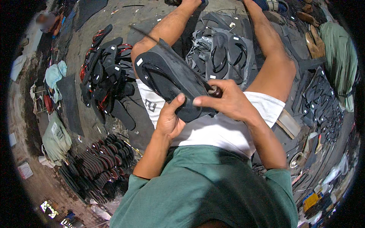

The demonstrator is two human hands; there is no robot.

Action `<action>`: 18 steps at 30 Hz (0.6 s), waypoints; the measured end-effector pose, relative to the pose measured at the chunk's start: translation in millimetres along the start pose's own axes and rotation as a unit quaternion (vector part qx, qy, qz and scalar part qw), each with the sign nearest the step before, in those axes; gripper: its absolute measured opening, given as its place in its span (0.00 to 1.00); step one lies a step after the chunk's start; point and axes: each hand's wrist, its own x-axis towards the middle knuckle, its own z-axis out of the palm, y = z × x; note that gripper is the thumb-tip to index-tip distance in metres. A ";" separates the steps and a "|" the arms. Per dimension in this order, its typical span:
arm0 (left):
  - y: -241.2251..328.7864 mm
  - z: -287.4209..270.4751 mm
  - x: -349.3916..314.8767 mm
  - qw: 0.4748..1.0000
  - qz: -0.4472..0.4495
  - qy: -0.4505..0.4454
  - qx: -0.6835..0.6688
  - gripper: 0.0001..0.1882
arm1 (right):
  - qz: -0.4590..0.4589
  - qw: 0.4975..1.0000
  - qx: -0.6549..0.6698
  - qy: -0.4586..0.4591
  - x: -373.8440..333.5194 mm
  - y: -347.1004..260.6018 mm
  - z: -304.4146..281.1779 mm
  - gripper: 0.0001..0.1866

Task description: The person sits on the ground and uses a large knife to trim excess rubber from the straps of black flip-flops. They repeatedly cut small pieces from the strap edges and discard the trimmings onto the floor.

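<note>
Over my lap a black flip-flop (175, 102) with a shiny black strap and a small white sticker is tilted, toe end up and to the left. It is joined to a larger grey-black rubber sheet that sticks out past its right side. My left hand (167, 119) grips the heel end, thumb on top and fingers hidden beneath. My right hand (232, 100) is closed round the dark round handle (215, 92) of a knife, thumb touching the heel. The knife's long thin blade (178, 59) lies along the flip-flop's right edge, its tip beyond the toe.
Between my legs two flip-flops (218, 53) lie on rubber sheet beside dark scraps (198, 55). A heap of flip-flops (110, 70) is on the left, with stacked soles (100, 159) nearer. At right are many black straps (321, 100), a wooden block (288, 123) and a green sack (338, 57).
</note>
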 end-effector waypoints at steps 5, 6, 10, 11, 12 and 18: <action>0.4 10.5 -4.9 0.986 0.102 0.044 0.127 0.27 | -0.085 0.991 -0.096 0.021 -9.6 -11.2 6.5 0.20; 2.0 17.9 -5.6 0.981 0.127 0.035 0.140 0.27 | -0.108 0.986 -0.116 0.046 -11.4 -8.8 6.8 0.21; 7.7 30.6 7.7 0.984 0.151 0.047 0.079 0.26 | -0.101 0.977 0.024 0.187 -29.3 -23.6 5.9 0.24; 9.0 33.9 12.1 0.985 0.162 0.044 0.036 0.25 | -0.119 0.960 0.079 0.241 -34.6 -19.3 4.8 0.25; 11.4 41.9 17.1 0.984 0.171 0.034 0.030 0.23 | -0.134 0.935 0.130 0.302 -43.1 -10.8 -0.8 0.26; 27.6 89.2 20.3 0.986 0.165 -0.031 -0.024 0.16 | -0.145 0.940 -0.029 0.308 -104.0 24.4 1.3 0.21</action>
